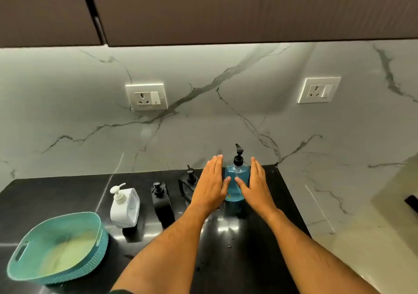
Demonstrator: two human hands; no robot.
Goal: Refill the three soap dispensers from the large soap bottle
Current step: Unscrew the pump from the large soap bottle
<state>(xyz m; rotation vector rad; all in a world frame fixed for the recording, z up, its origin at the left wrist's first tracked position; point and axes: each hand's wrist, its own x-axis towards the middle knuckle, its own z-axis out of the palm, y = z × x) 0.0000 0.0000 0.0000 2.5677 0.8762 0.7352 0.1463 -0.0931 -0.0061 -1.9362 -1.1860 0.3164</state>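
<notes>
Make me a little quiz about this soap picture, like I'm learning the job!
1. True or false: the pump is still on the blue soap bottle.
2. How many small dispensers stand left of it?
3. Which is nearest the teal basket? A) white dispenser B) black dispenser C) blue bottle

Key:
1. True
2. Three: the white one, the black one, and another black one partly hidden behind the left hand.
3. A

The right hand is open beside the bottle.
</notes>
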